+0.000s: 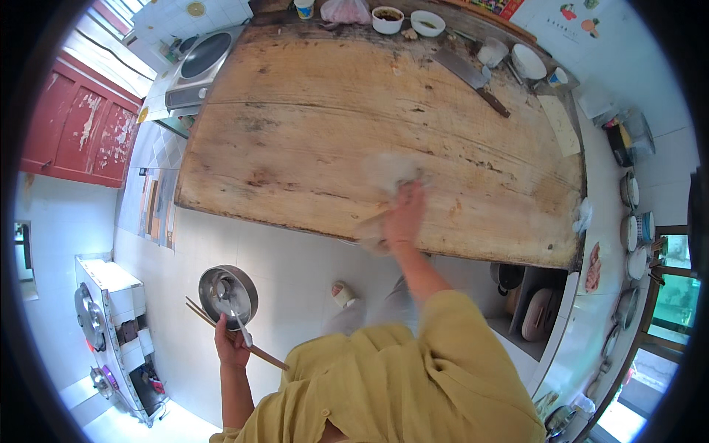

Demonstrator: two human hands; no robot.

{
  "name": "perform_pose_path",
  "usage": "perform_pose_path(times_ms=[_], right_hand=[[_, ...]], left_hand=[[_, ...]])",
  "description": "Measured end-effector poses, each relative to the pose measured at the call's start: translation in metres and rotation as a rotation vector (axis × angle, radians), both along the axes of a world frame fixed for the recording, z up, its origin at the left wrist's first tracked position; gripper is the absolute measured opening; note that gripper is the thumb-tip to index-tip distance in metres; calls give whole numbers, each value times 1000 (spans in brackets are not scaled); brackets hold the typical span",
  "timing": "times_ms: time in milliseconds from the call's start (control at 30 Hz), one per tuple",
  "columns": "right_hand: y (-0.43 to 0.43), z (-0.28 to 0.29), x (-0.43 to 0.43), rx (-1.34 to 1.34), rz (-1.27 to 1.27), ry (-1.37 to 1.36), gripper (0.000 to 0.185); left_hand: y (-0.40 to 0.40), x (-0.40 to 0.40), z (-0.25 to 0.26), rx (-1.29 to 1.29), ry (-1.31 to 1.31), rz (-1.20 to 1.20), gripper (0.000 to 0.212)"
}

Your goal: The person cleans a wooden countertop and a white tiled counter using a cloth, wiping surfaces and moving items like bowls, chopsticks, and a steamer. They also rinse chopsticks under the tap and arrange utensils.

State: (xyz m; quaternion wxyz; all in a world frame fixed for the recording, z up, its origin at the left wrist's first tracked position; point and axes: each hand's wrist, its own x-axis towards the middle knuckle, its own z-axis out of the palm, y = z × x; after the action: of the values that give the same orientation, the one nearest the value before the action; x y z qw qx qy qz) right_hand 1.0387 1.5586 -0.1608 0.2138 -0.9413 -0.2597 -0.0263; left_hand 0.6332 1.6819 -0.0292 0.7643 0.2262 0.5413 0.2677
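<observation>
My left hand holds a steel bowl off to the side of the wooden worktop, along with a pair of long wooden chopsticks. A spoon rests inside the bowl, its handle coming out over the rim at my hand, and pale residue coats the inside. On the worktop near its front edge, my right hand is blurred and presses on a pale cloth. Part of that cloth hangs toward the edge under my wrist. The fingers of this hand are partly hidden by blur.
A cleaver lies at the back right of the worktop. Along the back edge stand white bowls, a paper cup and a pink plastic bag. An electric cooktop is at the left, and open shelving sits below right.
</observation>
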Motion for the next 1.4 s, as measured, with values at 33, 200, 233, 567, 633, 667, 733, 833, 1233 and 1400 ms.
perform_pose_path(times_ms=[33,200,233,567,633,667,733,833,1233,1400], right_hand=[[23,7,-19,0,66,29,53],[70,-12,-19,522,-53,429,49],[61,3,-3,469,-148,538,48],[-36,-28,98,-101,-280,-252,60],[39,-24,41,22,71,-60,69],[77,-9,-8,-79,339,-32,74],[130,-26,-101,238,842,316,40],[177,-29,-258,508,1151,1189,32],[161,69,117,678,687,587,51],[96,16,225,193,169,200,43]], left_hand=[[5,1,3,0,6,17,19],[32,9,16,-21,-54,13,21],[36,6,14,-31,-22,43,22],[20,-1,6,-108,-8,227,21],[13,5,12,-85,-20,311,20],[12,9,16,-88,-39,355,20],[13,27,31,-58,-53,404,19],[26,61,70,15,-54,439,22],[70,80,75,34,-22,443,22],[134,96,43,-21,-40,328,22]])
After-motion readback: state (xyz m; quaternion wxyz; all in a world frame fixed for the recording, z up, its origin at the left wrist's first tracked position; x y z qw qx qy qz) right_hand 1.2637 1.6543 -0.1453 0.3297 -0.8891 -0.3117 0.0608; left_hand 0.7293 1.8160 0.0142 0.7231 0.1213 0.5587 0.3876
